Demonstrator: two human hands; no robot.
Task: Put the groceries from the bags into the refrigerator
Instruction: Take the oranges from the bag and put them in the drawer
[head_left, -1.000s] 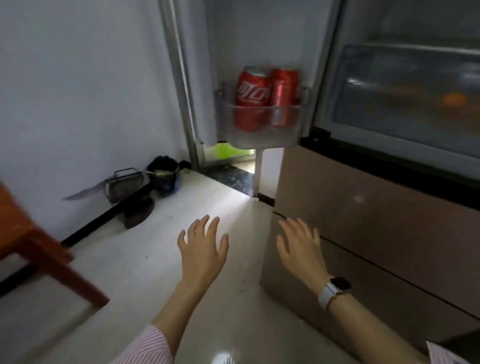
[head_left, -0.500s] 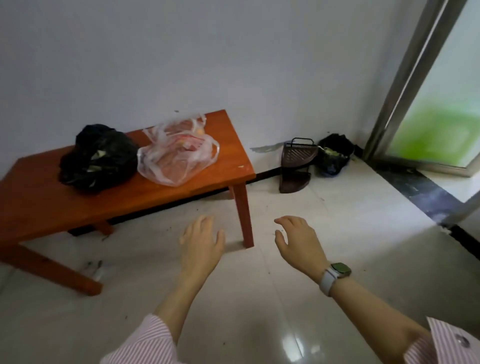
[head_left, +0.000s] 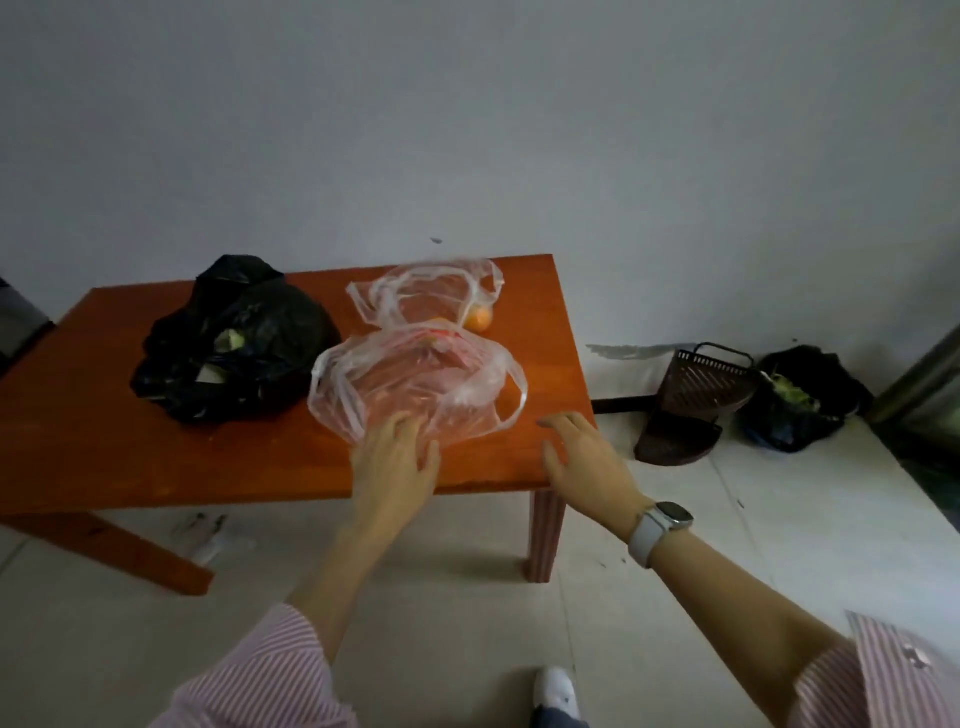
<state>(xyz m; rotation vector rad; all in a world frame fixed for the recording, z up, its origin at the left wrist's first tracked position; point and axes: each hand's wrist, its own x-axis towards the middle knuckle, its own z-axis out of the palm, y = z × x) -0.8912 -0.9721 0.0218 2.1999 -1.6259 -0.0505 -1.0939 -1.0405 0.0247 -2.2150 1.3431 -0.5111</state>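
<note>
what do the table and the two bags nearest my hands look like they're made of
Table: apparently wood, reddish-orange glossy finish, faint grain. Near clear bag: thin see-through plastic film, crinkled with shiny creases. Clear bag behind: the same film, an orange fruit showing through.

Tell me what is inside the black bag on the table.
The black bag gapes open at the top, showing a pale greenish item and something light-coloured below it. What they are is unclear; the dark plastic covers everything else inside.
</note>
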